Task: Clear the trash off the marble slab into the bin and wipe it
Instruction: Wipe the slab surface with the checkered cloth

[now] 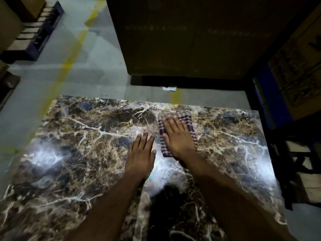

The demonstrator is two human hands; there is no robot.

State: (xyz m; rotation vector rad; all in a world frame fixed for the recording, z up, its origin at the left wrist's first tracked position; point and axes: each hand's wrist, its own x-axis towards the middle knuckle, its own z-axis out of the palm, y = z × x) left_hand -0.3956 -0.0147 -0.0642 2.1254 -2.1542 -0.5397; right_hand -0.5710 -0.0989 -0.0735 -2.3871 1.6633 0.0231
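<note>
Slab (73,153) first, since it is the biggest thing I have under me: one sheet of dark veined marble, glossy enough to throw back glare in pale patches. I judge it heavy, rigid and slick, so nothing to lift here; it only needs pressure across its face, and a cloth should glide on it easily. It runs out well past my fingertips on every side, its far edge beyond them and its right edge off past my right little finger.

One big carton (191,35) stands on the floor beyond that far edge, well apart from my fingers.

Two hands are on the slab. My left hand (141,152) lies flat on bare marble, fingers straight and close together, holding nothing; I read it as a brace. My right hand (177,136) presses flat on the cloth (186,117), fingers straight and slightly spread, not curled round it.

One cloth, checked dark and pale, folded into a pad. It looks soft, light and limp, likely to bunch or slip out if I push from the fingertips alone, so I would keep the whole palm on its middle. It shows past my fingertips and along both sides of the palm, just beside my left fingertips.

One small white scrap (169,88) lies on the floor beyond the far edge. Trash on the slab: I count none. No bin shows.
</note>
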